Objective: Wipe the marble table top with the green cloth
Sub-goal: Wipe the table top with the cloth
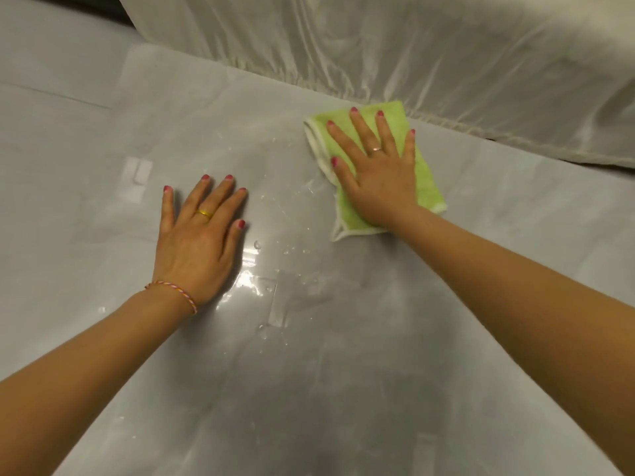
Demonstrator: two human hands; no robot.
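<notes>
The grey-white marble table top (309, 372) fills most of the head view and shines with water drops near its middle. A folded green cloth (427, 182) with a white edge lies flat on it at the upper right, close to the table's far edge. My right hand (374, 166) presses flat on the cloth, fingers spread, covering its middle. My left hand (199, 235) rests palm down on the bare marble to the left, fingers apart, holding nothing.
White draped fabric (412, 53) hangs along the far edge of the table, just beyond the cloth. Water drops and wet streaks (275, 249) lie between my hands. A pale floor (44, 80) shows at the upper left past the table edge.
</notes>
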